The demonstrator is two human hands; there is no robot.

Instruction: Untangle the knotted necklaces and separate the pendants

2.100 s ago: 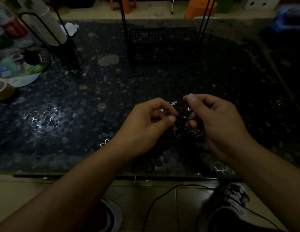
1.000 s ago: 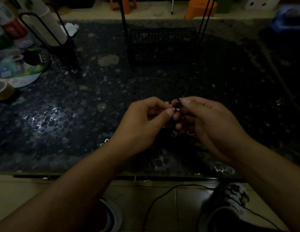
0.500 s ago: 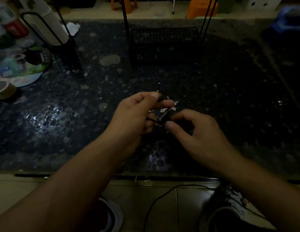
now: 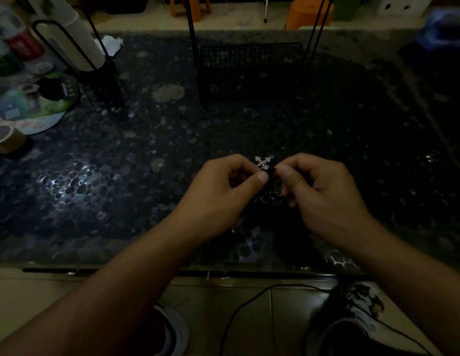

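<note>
A knot of dark necklace cords (image 4: 271,176) is held just above the dark speckled table (image 4: 146,176). My left hand (image 4: 218,196) pinches the cords between thumb and forefinger. My right hand (image 4: 324,196) pinches them from the other side, thumb tips almost touching. A silver cross pendant (image 4: 262,162) sticks up above the fingertips. More small silver pendants (image 4: 271,199) hang in the shadow below the knot, hard to make out.
A black wire basket (image 4: 249,70) stands at the back middle. A stack of paper cups in a black holder (image 4: 77,44), bottles, a round printed disc (image 4: 31,109) and a tape roll (image 4: 4,138) crowd the left. A cable (image 4: 249,304) and shoes lie on the floor below.
My hands have come back level, close together in front of me. Half a second ago the left hand was raised with the cords and the right hand lower; now both pinch the knot side by side.
</note>
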